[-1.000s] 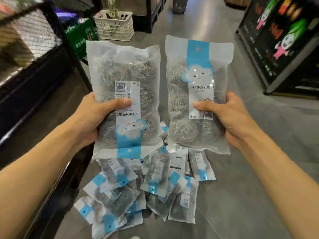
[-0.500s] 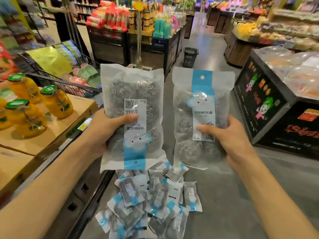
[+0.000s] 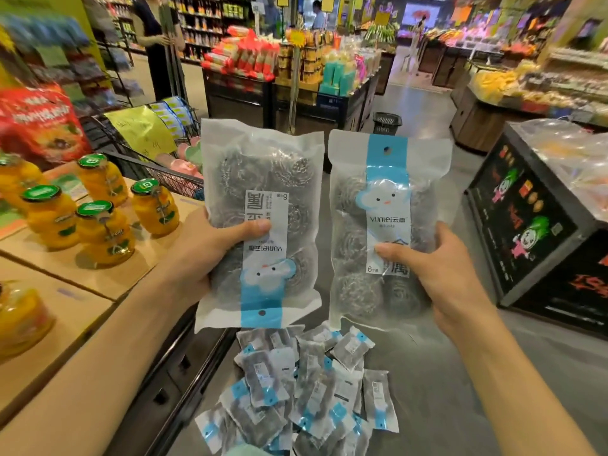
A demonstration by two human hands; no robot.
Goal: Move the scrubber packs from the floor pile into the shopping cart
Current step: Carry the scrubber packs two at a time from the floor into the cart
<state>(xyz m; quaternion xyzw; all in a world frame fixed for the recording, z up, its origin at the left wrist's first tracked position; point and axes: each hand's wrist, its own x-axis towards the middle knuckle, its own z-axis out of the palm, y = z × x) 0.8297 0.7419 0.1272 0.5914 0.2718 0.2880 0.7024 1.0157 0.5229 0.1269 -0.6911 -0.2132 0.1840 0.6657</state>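
Both hands up, left hand gripping one frosted blue-striped scrubber pack upside down, right hand pinching its upright twin, long axes vertical above the floor pile, black wire shopping cart nearer the left
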